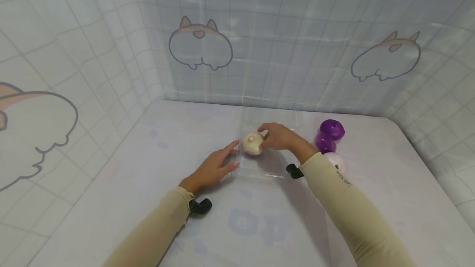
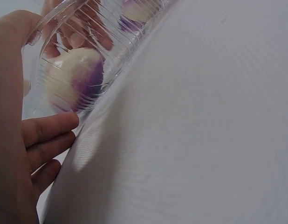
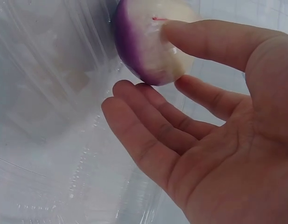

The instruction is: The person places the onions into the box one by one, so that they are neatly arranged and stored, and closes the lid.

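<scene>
- Right hand [image 1: 279, 137] pinches a white onion [image 1: 252, 143] inside the clear tray [image 1: 272, 115].
- Left hand [image 1: 213, 168], fingers straight, rests against the tray's left wall.
- Purple onions [image 1: 331, 129] lie right of the tray.

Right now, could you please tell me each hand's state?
Left hand: open, fingers touching the clear tray.
Right hand: pinching the white-purple onion.

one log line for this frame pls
right hand: holds onion in clear tray | left hand: steadies tray's edge | spare onions: on table, right of tray
</scene>
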Demonstrator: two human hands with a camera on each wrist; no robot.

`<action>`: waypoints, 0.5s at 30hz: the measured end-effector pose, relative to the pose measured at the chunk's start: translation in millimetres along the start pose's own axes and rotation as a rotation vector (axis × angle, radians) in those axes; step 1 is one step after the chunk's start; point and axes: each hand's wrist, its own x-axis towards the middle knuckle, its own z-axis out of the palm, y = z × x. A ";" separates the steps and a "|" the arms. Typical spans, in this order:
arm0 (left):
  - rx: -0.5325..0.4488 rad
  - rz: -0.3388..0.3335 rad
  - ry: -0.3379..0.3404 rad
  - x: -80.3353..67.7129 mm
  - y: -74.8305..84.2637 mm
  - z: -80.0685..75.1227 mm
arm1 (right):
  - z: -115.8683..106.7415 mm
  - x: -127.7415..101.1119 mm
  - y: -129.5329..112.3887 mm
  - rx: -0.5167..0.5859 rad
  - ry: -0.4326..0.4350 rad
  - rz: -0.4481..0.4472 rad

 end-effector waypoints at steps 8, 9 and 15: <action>0.006 -0.001 0.000 0.0 1.9 -0.8 | -0.5 -2.0 -1.2 0.080 -0.041 0.019; 0.004 -0.001 0.001 0.0 1.8 -0.7 | -0.4 -1.7 -1.3 0.085 -0.044 0.020; 0.000 -0.008 0.003 0.1 1.1 -0.6 | 0.8 0.4 -2.5 0.100 -0.046 0.034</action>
